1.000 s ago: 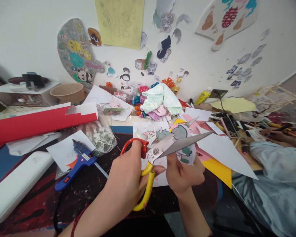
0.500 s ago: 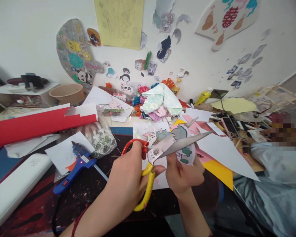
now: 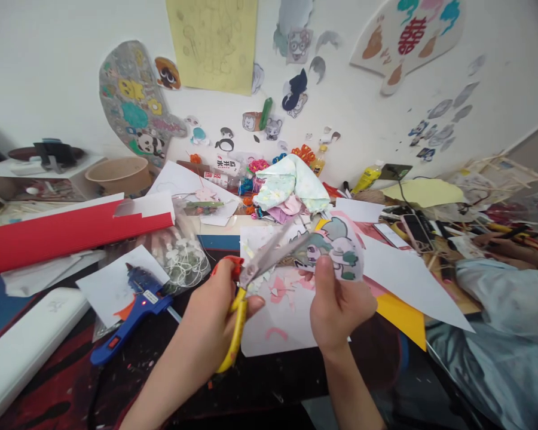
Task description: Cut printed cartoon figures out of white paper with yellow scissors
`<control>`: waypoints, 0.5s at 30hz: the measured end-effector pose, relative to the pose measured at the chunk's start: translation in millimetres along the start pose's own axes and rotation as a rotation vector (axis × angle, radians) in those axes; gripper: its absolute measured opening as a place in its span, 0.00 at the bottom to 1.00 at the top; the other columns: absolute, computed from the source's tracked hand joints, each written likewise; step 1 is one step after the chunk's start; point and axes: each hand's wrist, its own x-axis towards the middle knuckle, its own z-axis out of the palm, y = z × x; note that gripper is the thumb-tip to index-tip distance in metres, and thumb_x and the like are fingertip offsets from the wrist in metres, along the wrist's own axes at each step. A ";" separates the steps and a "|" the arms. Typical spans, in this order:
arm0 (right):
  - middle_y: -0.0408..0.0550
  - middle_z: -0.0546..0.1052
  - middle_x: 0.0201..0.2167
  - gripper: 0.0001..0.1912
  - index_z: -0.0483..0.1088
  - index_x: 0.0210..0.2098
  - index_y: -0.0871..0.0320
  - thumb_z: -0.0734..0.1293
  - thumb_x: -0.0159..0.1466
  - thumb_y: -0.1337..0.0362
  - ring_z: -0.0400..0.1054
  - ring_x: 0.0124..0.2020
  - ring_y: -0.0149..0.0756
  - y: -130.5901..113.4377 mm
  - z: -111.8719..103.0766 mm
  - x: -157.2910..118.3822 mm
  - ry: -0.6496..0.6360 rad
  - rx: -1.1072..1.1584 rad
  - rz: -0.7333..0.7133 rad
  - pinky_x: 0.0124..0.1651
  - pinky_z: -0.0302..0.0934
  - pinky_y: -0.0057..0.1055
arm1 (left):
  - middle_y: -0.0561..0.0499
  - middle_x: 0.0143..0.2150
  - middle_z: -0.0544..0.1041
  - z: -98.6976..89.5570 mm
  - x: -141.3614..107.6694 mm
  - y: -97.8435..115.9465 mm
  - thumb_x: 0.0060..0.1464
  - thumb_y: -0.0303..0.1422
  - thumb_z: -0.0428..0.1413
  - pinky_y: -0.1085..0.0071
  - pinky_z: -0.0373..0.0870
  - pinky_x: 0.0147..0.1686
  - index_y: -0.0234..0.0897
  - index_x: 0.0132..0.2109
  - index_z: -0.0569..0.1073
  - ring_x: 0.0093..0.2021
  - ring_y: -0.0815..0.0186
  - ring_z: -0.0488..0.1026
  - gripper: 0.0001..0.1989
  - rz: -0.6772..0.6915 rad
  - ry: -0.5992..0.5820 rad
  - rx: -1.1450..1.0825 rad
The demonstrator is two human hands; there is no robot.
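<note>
My left hand (image 3: 217,319) is closed around the handles of a pair of scissors (image 3: 253,272), one grip red and the other yellow. The blades are parted and point up to the right, their tips near the edge of a paper cutout (image 3: 343,245). This cutout shows a cartoon creature in grey-green and white with dark outlines. My right hand (image 3: 341,304) pinches its lower edge, thumb on the front. Beneath both hands lies a white sheet (image 3: 260,343) scattered with pink paper scraps (image 3: 280,289).
Left of my hands lie a blue glue gun (image 3: 132,316), a long white case-like object (image 3: 31,358) and red corrugated card (image 3: 67,236). White paper (image 3: 412,280) and yellow card (image 3: 399,316) lie on the right. Another person's sleeve (image 3: 506,292) is at the far right.
The scissors have moved left and down, away from in front of the cutout. The cutout has turned and now shows more of its drawing. Another person's hand has come into sight at right.
</note>
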 end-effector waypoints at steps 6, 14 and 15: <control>0.42 0.74 0.20 0.14 0.73 0.23 0.59 0.66 0.66 0.68 0.70 0.22 0.31 0.2 10.5 -5.7 -0.131 0.175 0.090 0.26 0.63 0.28 | 0.56 0.36 0.74 8.0 8.0 23.0 0.56 0.35 0.61 0.72 0.63 0.29 0.41 0.35 0.59 0.27 0.73 0.64 0.15 0.176 0.313 -0.635; 0.46 0.79 0.31 0.08 0.78 0.40 0.57 0.67 0.65 0.71 0.74 0.28 0.33 -0.9 20.8 -16.3 -0.206 0.242 -0.042 0.29 0.67 0.28 | 0.56 0.39 0.76 16.2 18.0 43.3 0.55 0.29 0.63 0.74 0.66 0.30 0.40 0.36 0.60 0.27 0.76 0.63 0.16 0.237 0.305 -0.805; 0.47 0.80 0.32 0.08 0.77 0.42 0.56 0.67 0.65 0.71 0.75 0.30 0.34 0.1 21.0 -16.6 -0.210 0.230 -0.062 0.31 0.68 0.28 | 0.57 0.39 0.76 16.1 18.1 41.8 0.55 0.28 0.63 0.75 0.66 0.31 0.40 0.36 0.60 0.27 0.76 0.63 0.16 0.235 0.314 -0.812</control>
